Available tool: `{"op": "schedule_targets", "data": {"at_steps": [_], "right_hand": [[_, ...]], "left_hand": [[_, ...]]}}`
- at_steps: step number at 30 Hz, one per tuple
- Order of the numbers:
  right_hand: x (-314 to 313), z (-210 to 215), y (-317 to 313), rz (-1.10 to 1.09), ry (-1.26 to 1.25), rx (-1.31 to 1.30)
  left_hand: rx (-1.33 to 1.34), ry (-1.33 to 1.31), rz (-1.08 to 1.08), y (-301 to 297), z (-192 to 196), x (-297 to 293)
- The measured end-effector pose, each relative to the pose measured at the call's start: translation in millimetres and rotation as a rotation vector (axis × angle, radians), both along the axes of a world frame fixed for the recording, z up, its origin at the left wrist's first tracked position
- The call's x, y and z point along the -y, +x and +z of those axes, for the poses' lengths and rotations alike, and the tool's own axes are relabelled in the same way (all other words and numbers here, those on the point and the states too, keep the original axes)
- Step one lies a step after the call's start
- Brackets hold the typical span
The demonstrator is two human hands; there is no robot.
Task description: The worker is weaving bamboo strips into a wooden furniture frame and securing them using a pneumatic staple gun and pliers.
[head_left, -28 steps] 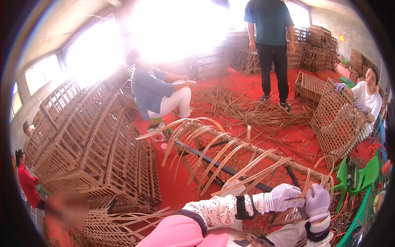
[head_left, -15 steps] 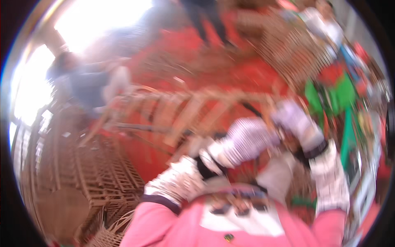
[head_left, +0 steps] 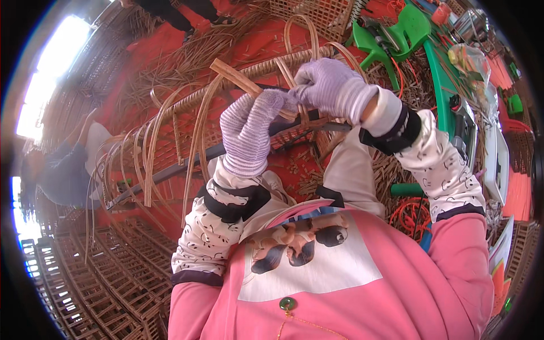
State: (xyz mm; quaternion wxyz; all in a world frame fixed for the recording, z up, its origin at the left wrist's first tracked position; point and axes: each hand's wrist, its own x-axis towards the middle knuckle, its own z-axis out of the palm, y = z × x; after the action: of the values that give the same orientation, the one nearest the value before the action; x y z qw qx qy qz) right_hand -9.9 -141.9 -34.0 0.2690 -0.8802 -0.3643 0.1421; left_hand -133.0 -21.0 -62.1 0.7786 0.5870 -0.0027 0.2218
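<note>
Both my hands wear lilac-and-white striped gloves and meet over a wicker frame. My left hand [head_left: 248, 131] is closed around a flat wooden stick [head_left: 231, 73], whose far end juts up to the left. Close to its fingertips, my right hand [head_left: 331, 88] pinches a thin cane strip [head_left: 284, 72]; the exact grip is partly hidden by the fingers. Beneath them runs the frame's wrapped rim [head_left: 258, 69], with several cane strips [head_left: 152, 150] looping and hanging from it. A dark flat bar [head_left: 178, 170] crosses the frame below my hands.
Woven racks [head_left: 107, 277] stand at lower left. A person in blue [head_left: 68, 173] sits at the left; another person's dark-trousered legs [head_left: 175, 14] show at the top. Green plastic chair [head_left: 396, 39], orange cord [head_left: 411, 218] and cane scraps lie to the right.
The view has shifted and steadied from blur. My hands now appear farther left and higher in the picture, and the wooden stick shows clearly by the left hand.
</note>
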Motion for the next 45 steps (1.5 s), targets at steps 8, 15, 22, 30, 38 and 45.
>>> {"op": "schedule_targets", "data": {"at_steps": [8, 15, 22, 30, 38, 45], "right_hand": [[44.9, -35.1, -46.7, 0.095, 0.249, 0.708], [40.4, -44.9, -34.8, 0.227, 0.314, 0.834], [32.6, -36.0, -23.6, 0.411, 0.168, 0.736], [24.1, -49.3, -30.4, 0.399, 0.159, 0.946], [22.6, -56.3, -33.0, 0.319, 0.292, 1.004], [28.6, -54.2, -38.5, 0.307, 0.187, 0.885]], "left_hand": [[0.102, 0.580, -0.233, -12.9, 2.6, -10.9], [0.294, 1.115, -0.081, -37.7, -26.6, 1.9], [0.233, 1.346, 0.166, -29.7, -62.3, 5.6], [0.191, 1.400, 0.020, -46.2, -8.3, -10.6], [-0.558, 1.664, -0.299, 28.6, 12.0, -39.8], [-0.843, 1.011, -0.460, 54.8, 17.5, -30.3]]}}
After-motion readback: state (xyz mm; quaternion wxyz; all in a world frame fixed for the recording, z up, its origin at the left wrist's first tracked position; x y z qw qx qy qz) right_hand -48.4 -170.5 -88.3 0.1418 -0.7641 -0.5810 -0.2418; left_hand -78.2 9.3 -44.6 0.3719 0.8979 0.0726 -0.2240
